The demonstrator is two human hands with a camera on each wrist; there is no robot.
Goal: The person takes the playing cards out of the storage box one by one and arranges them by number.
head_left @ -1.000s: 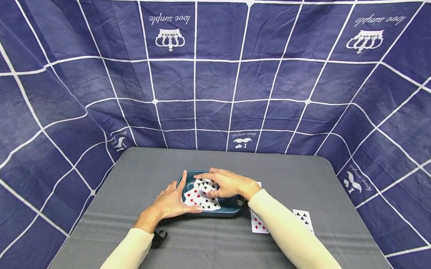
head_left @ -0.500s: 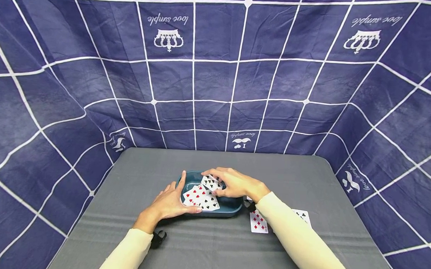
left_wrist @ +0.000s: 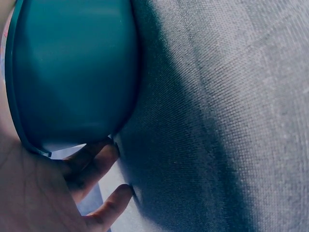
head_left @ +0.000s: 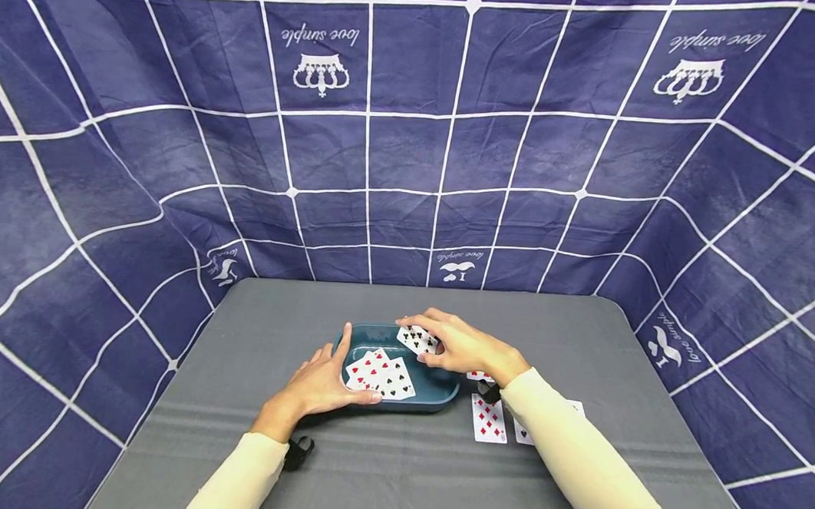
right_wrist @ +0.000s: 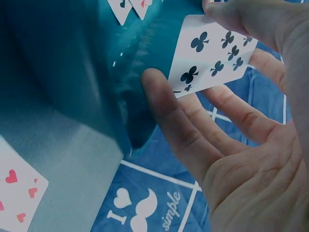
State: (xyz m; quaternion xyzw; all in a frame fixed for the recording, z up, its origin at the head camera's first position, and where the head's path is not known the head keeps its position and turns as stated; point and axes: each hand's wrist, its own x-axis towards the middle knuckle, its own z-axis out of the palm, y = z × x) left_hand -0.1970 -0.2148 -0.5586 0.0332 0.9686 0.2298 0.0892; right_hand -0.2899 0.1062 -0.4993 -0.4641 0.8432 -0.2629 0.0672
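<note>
A clubs card point(head_left: 417, 339) is held by its edges between the thumb and fingers of my right hand point(head_left: 465, 344), over the right back part of the blue-green tray point(head_left: 399, 405). The right wrist view shows that clubs card point(right_wrist: 212, 55) face on, with the hand point(right_wrist: 241, 140) around it. My left hand point(head_left: 321, 377) grips the tray's left end, thumb along the front rim and index finger at the back. Overlapping face-up cards point(head_left: 380, 374), hearts and spades, lie in the tray's left half. The left wrist view shows the tray's outer side point(left_wrist: 77, 72) beside the left hand's curled fingers point(left_wrist: 96, 164).
On the grey table point(head_left: 396, 469), a diamonds card point(head_left: 489, 419) lies face up right of the tray. Another red card point(head_left: 479, 376) shows beside the right wrist, and a black-suit card point(head_left: 523, 433) is partly under the right sleeve. A blue checked cloth point(head_left: 413, 155) stands behind.
My right hand has moved right, carrying the clubs card up off the other cards toward the tray's right back part. The left hand stays on the tray.
</note>
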